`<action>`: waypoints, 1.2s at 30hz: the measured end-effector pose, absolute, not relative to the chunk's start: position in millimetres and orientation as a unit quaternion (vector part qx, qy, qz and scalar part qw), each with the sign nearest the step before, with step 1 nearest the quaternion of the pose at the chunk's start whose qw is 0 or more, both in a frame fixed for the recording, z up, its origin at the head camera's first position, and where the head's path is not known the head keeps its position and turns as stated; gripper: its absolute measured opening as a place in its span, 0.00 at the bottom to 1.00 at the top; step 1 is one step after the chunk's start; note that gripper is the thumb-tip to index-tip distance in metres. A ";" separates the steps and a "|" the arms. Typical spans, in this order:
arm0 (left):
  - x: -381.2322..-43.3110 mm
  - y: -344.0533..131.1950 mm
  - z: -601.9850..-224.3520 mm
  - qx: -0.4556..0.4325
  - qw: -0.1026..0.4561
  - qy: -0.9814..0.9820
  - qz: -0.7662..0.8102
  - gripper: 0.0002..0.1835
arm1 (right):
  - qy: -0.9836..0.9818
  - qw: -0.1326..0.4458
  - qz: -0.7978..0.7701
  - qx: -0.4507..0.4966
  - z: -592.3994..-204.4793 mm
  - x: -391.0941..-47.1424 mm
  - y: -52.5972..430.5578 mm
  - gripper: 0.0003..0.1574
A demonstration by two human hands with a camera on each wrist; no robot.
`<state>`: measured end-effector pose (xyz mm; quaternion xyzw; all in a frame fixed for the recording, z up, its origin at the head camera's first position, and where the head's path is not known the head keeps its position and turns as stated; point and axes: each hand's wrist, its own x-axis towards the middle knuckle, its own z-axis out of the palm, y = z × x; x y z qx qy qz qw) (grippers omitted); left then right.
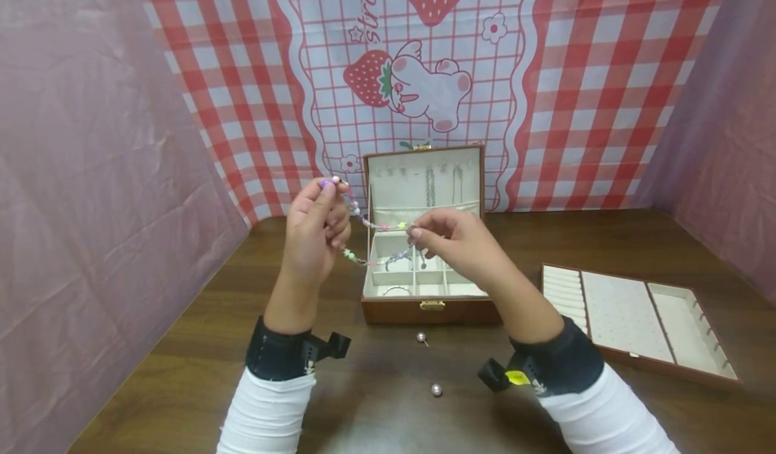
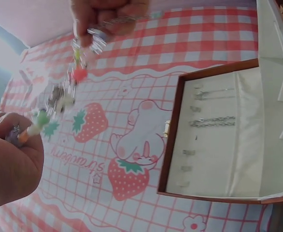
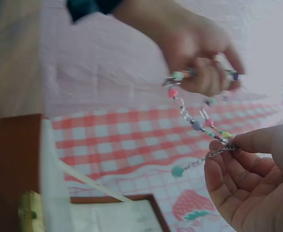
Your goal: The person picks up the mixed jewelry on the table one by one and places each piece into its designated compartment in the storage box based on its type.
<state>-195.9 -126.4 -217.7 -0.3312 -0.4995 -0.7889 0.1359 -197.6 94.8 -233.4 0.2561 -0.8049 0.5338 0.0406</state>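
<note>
A colourful beaded necklace (image 1: 384, 227) is stretched in a loop between both hands, above the jewellery box (image 1: 397, 311). My left hand (image 1: 315, 225) grips its beaded far part, thumb against curled fingers, beside a purple bead. With thumb and fingertips my right hand (image 1: 463, 245) pinches the metal end. In the right wrist view, a short silver chain with a turquoise bead (image 3: 178, 171) dangles from that pinch. The box stands open behind the hands, its lid (image 1: 388, 184) upright with silver chains hung inside. A ring-shaped piece (image 1: 397, 288) lies in a front compartment.
Two pinkish pearl pieces, one with a pin (image 1: 421, 337) and another nearer me (image 1: 436, 390), lie on the table before the box. A lift-out tray (image 1: 624, 306) with ring rolls sits at the right. A checked strawberry cloth (image 1: 582, 104) hangs behind.
</note>
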 end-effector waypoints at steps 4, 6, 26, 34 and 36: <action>-198.2 -124.0 -221.4 -0.326 0.092 -0.542 -0.769 0.09 | -0.791 0.069 0.567 0.222 -223.5 -195.5 110.6 0.14; -199.0 -123.2 -223.1 -0.323 0.074 -0.580 -0.744 0.07 | -0.778 0.083 0.585 0.215 -219.1 -193.6 116.8 0.15; -209.7 -102.5 -246.0 -0.356 -0.118 -0.856 -0.356 0.07 | -0.705 0.155 0.646 0.248 -201.1 -176.9 143.7 0.13; -209.8 -89.8 -252.8 -0.377 -0.163 -0.842 -0.349 0.10 | -0.714 0.160 0.630 0.260 -199.8 -172.1 146.6 0.12; -210.3 -89.4 -252.7 -0.372 -0.147 -0.852 -0.339 0.12 | -0.723 0.159 0.619 0.261 -199.1 -171.0 147.9 0.12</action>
